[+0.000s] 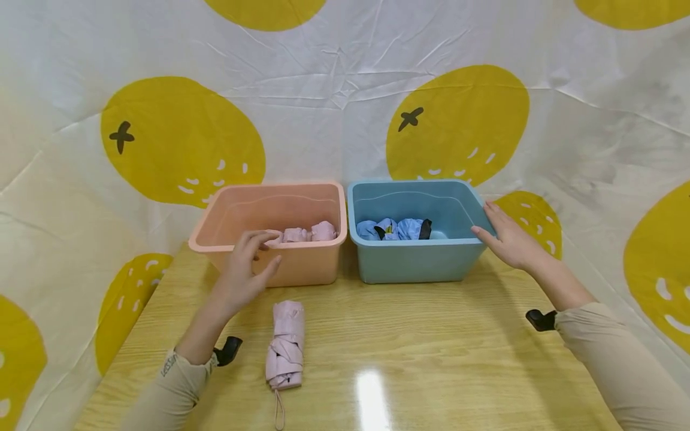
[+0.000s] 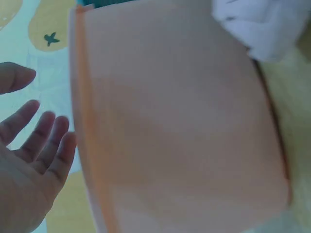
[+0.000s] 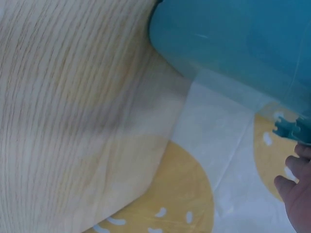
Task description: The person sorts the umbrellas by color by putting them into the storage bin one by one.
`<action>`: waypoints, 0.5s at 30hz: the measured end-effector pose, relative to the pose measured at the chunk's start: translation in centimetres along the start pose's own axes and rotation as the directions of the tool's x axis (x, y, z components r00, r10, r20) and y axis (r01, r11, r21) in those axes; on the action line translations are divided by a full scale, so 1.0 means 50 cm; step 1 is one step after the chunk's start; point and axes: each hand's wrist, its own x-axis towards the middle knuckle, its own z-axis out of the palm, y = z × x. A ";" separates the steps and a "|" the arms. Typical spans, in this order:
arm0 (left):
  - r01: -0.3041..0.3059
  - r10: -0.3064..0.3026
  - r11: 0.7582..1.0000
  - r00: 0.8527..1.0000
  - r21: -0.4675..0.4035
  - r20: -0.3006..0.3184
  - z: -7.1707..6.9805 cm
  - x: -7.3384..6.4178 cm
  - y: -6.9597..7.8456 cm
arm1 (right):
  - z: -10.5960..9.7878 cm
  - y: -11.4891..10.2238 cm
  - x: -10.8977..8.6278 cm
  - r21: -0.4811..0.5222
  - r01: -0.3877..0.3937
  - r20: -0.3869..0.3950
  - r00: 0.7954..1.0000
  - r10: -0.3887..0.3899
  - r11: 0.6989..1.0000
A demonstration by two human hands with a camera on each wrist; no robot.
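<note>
My left hand [image 1: 245, 272] hovers at the front of the salmon-pink bin [image 1: 302, 267], thumb and fingers spread apart with nothing between them. The left wrist view shows that same hand [image 2: 34, 160] beside the bin's rim. Below it on the table lies a folded pink umbrella [image 1: 287, 341] with a wrist strap. Inside the pink bin are several pink rolled bundles [image 1: 323, 231], partly hidden by the front wall. My right hand [image 1: 509, 239] rests against the right rim of the blue bin [image 1: 412, 263], fingers extended. Folded blue umbrellas [image 1: 411, 228] lie in that bin.
Both bins stand side by side at the back of the wooden table [image 1: 431, 353]. Behind them hangs a white cloth [image 1: 302, 131] printed with yellow fruit shapes. Black wrist mounts [image 1: 229, 350] stick out from the sleeves.
</note>
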 end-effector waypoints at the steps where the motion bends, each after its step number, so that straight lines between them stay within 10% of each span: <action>1: -0.015 0.016 0.999 1.000 0.030 -0.021 0.004 -0.010 -0.002 | 0.000 0.001 0.000 -0.001 -0.001 0.000 1.000 0.001 1.000; 8: -0.029 0.053 0.986 0.988 0.165 -0.147 0.038 -0.078 -0.016 | 0.002 0.004 -0.001 -0.003 -0.002 0.001 1.000 0.002 1.000; 15: 0.071 -0.064 0.988 0.996 0.137 -0.056 0.068 -0.138 -0.029 | 0.004 0.004 0.001 0.005 0.002 -0.006 1.000 -0.002 1.000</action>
